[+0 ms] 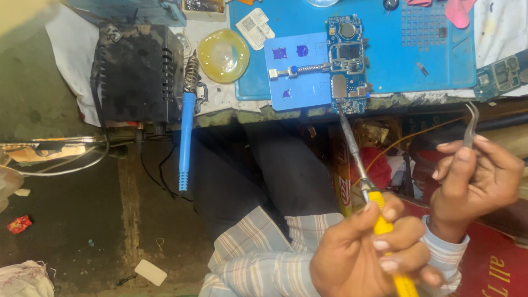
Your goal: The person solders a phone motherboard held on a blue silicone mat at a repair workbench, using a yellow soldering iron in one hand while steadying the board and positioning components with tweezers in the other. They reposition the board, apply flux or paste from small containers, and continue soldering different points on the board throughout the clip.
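While the yellow-handled tool (379,220) runs off the lower edge, clamped in our left hand (363,253), our right hand (476,176) pinches tweezers (470,124); the circuit board (347,63) sits upper centre in the blue holder (297,71)

Smooth blue rubbery mat (396,66), metal tweezers (471,124)

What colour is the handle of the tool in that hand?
Yellow handle, held in the left hand; the head view shows it.

On the counter (231,113) a work mat (396,71) carries a holder plate (294,71) clamping a circuit board (347,63) at its right. Left of the mat lies a dish (223,55), then a soldering iron (187,121) beside a box (135,71), probably its station. A second board (500,74) lies right of the mat.
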### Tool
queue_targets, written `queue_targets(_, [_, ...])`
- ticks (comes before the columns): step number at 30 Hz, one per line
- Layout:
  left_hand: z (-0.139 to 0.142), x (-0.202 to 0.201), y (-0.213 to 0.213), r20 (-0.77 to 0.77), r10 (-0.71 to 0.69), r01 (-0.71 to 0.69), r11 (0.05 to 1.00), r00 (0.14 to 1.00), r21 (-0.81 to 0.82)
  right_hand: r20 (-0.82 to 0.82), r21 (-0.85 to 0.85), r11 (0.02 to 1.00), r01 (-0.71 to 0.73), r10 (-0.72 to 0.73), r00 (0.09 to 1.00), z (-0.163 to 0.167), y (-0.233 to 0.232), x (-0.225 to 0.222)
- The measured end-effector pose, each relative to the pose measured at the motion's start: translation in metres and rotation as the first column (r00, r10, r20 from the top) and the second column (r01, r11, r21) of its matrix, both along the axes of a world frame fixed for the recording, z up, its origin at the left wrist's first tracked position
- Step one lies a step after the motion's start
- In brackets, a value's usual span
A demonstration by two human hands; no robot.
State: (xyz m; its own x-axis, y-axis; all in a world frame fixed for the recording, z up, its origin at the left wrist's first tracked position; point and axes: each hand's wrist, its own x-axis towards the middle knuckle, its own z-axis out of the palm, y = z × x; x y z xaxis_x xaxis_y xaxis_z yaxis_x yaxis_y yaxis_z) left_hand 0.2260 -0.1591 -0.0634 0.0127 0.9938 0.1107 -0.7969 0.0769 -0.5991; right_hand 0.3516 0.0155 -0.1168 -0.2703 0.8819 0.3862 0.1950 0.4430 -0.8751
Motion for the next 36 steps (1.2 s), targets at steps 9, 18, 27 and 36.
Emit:
queue_targets(9, [0.037,0.008,0.029,0.252,0.113,-0.13,0.99,0.961,0.049,-0.103,-0.161,0.976,-0.145,0.13,0.986,0.043,-0.004,-0.028])
queue_targets(18, [0.043,0.0,0.022,0.33,0.151,-0.158,0.987,0.932,-0.005,0.739,0.227,0.723,-0.653,0.308,0.599,0.111,0.035,-0.106])
queue_targets(27, [0.042,-0.015,0.027,0.284,0.13,-0.124,0.992,0.95,-0.037,0.751,0.147,0.652,-0.744,0.416,0.513,0.102,0.051,-0.127])
queue_targets(36, [0.035,-0.021,0.023,0.313,0.114,-0.122,0.993,0.943,0.005,0.785,0.29,0.652,-0.701,0.257,0.563,0.093,0.034,-0.126])
